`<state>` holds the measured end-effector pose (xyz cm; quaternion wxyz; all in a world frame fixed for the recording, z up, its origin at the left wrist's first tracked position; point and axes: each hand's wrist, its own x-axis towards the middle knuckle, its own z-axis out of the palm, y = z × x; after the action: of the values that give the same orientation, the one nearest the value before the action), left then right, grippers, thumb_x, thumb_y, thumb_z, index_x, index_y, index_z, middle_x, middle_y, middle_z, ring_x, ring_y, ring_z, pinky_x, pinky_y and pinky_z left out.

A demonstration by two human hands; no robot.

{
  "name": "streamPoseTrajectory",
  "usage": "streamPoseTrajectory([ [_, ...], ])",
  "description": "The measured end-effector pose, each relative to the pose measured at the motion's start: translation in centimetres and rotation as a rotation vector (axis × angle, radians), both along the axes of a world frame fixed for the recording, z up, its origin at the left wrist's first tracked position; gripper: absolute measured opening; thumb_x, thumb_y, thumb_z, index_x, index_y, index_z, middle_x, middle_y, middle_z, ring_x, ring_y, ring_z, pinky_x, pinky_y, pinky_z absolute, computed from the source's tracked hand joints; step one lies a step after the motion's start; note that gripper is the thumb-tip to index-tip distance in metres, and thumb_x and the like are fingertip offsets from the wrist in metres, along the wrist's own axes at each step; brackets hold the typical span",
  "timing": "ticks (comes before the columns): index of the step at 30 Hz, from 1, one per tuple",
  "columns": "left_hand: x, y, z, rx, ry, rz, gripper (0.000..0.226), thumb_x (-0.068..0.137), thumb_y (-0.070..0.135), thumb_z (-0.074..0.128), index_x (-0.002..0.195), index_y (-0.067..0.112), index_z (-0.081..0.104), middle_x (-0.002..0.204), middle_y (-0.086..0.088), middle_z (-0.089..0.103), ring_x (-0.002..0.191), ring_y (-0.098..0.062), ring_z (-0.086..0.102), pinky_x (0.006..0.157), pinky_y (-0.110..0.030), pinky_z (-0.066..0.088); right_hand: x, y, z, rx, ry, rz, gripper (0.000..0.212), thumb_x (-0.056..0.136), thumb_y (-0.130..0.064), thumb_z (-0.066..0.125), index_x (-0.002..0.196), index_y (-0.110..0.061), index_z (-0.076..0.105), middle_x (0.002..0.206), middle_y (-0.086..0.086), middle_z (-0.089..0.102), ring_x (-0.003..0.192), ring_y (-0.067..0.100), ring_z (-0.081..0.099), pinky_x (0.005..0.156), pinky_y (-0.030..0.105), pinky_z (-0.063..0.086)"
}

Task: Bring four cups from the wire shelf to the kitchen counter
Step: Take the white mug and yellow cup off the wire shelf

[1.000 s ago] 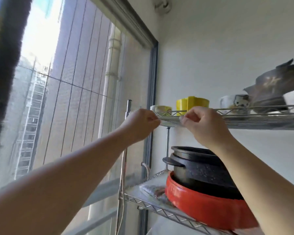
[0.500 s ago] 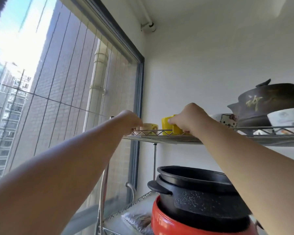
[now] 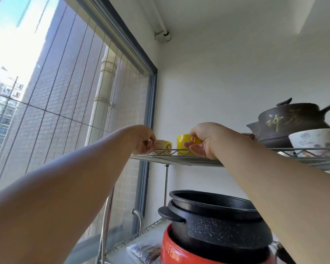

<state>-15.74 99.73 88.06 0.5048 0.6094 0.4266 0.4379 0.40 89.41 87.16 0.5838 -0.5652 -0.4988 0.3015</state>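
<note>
Two cups stand at the left end of the top wire shelf [image 3: 179,161]. A cream cup with yellow spots [image 3: 165,146] is at the far left, and my left hand [image 3: 144,140] pinches its near side. A bright yellow cup [image 3: 183,144] stands beside it, and my right hand [image 3: 204,140] has its fingers curled around the handle. Both cups still rest on the shelf. Any other cups are hidden behind my right arm.
A dark brown teapot [image 3: 288,124] and a white patterned bowl [image 3: 316,141] sit further right on the top shelf. On the shelf below, a black pot [image 3: 217,223] is stacked in a red pot [image 3: 208,254]. A large window [image 3: 65,101] is on the left.
Both hands have risen from the shelf's front edge to the cups. The left hand closed on the cream cup, the right on the yellow cup's handle. My view tilted upward.
</note>
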Motion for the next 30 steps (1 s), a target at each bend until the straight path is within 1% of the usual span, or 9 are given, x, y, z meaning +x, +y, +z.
streamPoseTrajectory([
  [2,-0.2,0.4,0.0,-0.015,-0.103,-0.03,0.016,0.096,0.004,0.041,0.101,-0.006,0.051,0.068,-0.016,0.055,0.029,-0.01,0.045,0.028,-0.016,0.041,0.1,0.4,-0.2,0.04,0.035,-0.005,0.03,0.102,-0.02,0.038,0.076,-0.005,0.043,0.073,0.01,0.052,0.02,0.014,0.053,0.022,0.015,0.038],
  [4,-0.5,1.0,0.0,-0.02,-0.18,-0.039,0.018,0.099,0.009,0.042,0.104,-0.006,0.052,0.07,-0.019,0.058,0.033,-0.007,0.047,0.027,-0.017,0.042,0.0,0.8,-0.3,0.093,0.054,-0.01,0.031,0.102,-0.022,0.037,0.077,-0.004,0.044,0.071,0.007,0.05,0.023,0.012,0.055,0.023,0.016,0.041],
  [7,-1.0,1.5,-0.1,0.014,-0.21,-0.006,0.022,0.101,0.014,0.043,0.105,-0.006,0.052,0.049,-0.018,0.06,0.029,-0.007,0.046,0.027,-0.019,0.042,-0.1,1.0,-0.3,0.147,0.061,-0.015,0.032,0.101,-0.025,0.038,0.079,-0.004,0.046,0.068,0.007,0.049,0.035,0.014,0.059,0.024,0.017,0.041],
  [9,-1.2,1.5,-0.3,0.054,-0.239,0.014,0.019,0.1,0.011,0.041,0.102,-0.005,0.051,0.042,-0.017,0.058,0.026,-0.008,0.044,0.027,-0.018,0.042,-0.2,0.8,-0.2,0.185,0.065,-0.025,0.027,0.1,-0.026,0.041,0.086,-0.004,0.048,0.068,0.007,0.049,0.033,0.015,0.06,0.025,0.018,0.041],
  [12,-1.7,0.9,-0.2,0.152,-0.367,0.003,0.015,0.099,0.008,0.04,0.088,0.001,0.047,0.056,-0.018,0.059,0.028,-0.009,0.045,0.03,-0.017,0.043,-0.3,0.2,0.1,0.275,0.063,-0.041,0.024,0.098,-0.026,0.045,0.088,-0.005,0.05,0.068,0.007,0.05,0.027,0.013,0.059,0.027,0.019,0.042],
  [15,-2.6,-0.1,0.1,0.21,-0.481,-0.017,0.013,0.099,0.01,0.043,0.091,0.0,0.049,0.073,-0.018,0.059,0.037,-0.01,0.048,0.034,-0.018,0.045,-0.5,-0.8,-0.1,0.37,0.069,-0.042,0.024,0.095,-0.024,0.047,0.078,-0.008,0.05,0.067,0.006,0.051,0.029,0.013,0.06,0.029,0.018,0.043],
  [18,-4.0,-1.7,-0.6,0.248,-0.556,-0.052,0.016,0.098,0.011,0.047,0.098,-0.004,0.053,0.075,-0.018,0.062,0.038,-0.009,0.053,0.037,-0.018,0.048,-1.0,-2.3,-0.8,0.465,0.032,-0.066,0.024,0.092,-0.024,0.051,0.073,-0.009,0.052,0.066,0.008,0.055,0.032,0.014,0.062,0.032,0.019,0.045],
  [24,-7.8,-5.4,-5.3,0.296,-0.647,-0.124,0.012,0.095,0.01,0.05,0.089,0.0,0.055,0.071,-0.01,0.058,0.045,-0.008,0.054,0.04,-0.018,0.046,-2.4,-6.2,-4.3,0.55,-0.028,-0.029,0.026,0.092,-0.031,0.056,0.073,-0.013,0.057,0.062,0.004,0.057,0.038,0.016,0.065,0.034,0.018,0.043],
  [30,-11.2,-7.6,-13.7,0.208,-0.619,-0.219,0.023,0.095,0.015,0.051,0.072,0.008,0.051,0.059,-0.005,0.057,0.048,-0.009,0.051,0.038,-0.018,0.043,-3.2,-10.6,-12.6,0.576,-0.076,0.035,0.033,0.095,-0.031,0.054,0.066,-0.016,0.059,0.053,-0.001,0.059,0.037,0.016,0.062,0.034,0.019,0.044],
])
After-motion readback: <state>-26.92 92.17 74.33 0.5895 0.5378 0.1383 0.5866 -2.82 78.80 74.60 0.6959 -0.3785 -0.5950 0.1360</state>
